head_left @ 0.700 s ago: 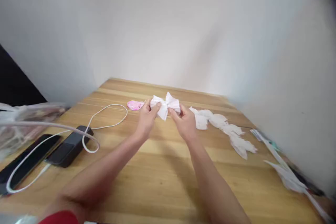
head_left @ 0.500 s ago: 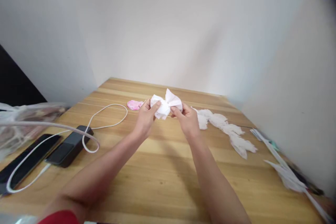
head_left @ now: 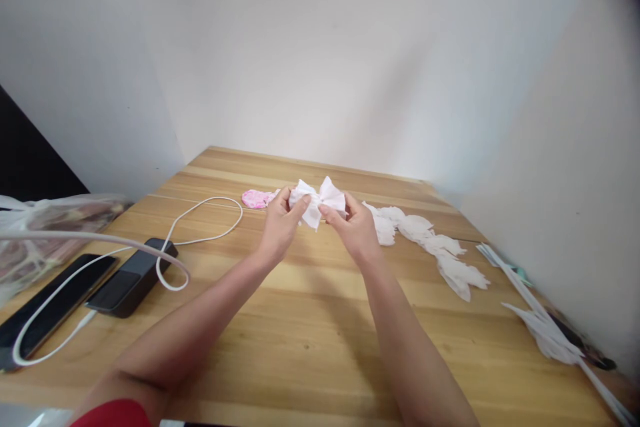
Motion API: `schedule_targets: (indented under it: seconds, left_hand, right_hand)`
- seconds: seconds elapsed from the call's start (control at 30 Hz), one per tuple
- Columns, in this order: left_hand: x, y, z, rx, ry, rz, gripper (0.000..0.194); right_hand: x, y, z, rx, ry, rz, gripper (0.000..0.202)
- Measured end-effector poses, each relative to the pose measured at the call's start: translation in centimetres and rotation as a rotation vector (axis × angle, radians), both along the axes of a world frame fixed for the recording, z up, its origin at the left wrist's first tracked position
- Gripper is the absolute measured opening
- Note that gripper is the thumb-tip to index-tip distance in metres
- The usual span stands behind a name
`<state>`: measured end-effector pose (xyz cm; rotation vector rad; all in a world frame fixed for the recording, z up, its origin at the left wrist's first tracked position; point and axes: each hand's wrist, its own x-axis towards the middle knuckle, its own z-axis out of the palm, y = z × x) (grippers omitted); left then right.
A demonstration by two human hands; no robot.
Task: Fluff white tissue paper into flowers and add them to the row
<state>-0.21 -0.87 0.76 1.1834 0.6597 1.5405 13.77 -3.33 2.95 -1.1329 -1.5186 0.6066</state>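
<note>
A white tissue-like bow [head_left: 317, 201], gathered at its middle, is held above the wooden table [head_left: 260, 347]. My left hand [head_left: 281, 223] pinches its left side, thumb in front. On the other side my right hand [head_left: 356, 223] grips it near the gathered middle, the thumb close to the left thumb. The fingers behind the bow are partly hidden. Just left of my left hand lies a pink and white crumpled piece [head_left: 257, 199]. A row of white ruffled pieces [head_left: 423, 233] stretches to the right of my right hand.
At the left are a black phone [head_left: 63, 293], a dark grey device [head_left: 131, 280] with a looping white cable [head_left: 220, 199], and a clear plastic bag [head_left: 45, 227]. Long white strips [head_left: 543, 320] lie along the right edge, by the wall.
The bow has turned slightly between my fingers, and its upper right flap has shifted to the right. My right thumb has moved a little left, towards the middle.
</note>
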Motion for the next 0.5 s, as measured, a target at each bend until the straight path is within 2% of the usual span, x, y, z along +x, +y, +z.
schedule_targets:
  seconds: [0.07, 0.17, 0.33, 0.5]
  left_hand:
    - [0.1, -0.3, 0.0, 0.032, 0.029, -0.027, 0.023]
    - [0.1, -0.8, 0.3, 0.034, -0.035, -0.077, 0.03]
    - [0.0, -1.2, 0.9, 0.029, -0.055, -0.092, 0.036]
    - [0.1, -1.4, 1.1, 0.152, 0.04, -0.114, 0.053]
  right_hand:
    - [-0.1, -0.1, 0.1, 0.015, -0.037, -0.108, 0.028]
    - [-0.1, -0.2, 0.1, 0.014, -0.043, -0.235, 0.028]
    - [0.0, 0.2, -0.1, 0.024, 0.017, -0.273, 0.03]
    - [0.3, 0.3, -0.3, 0.022, 0.051, -0.272, 0.031]
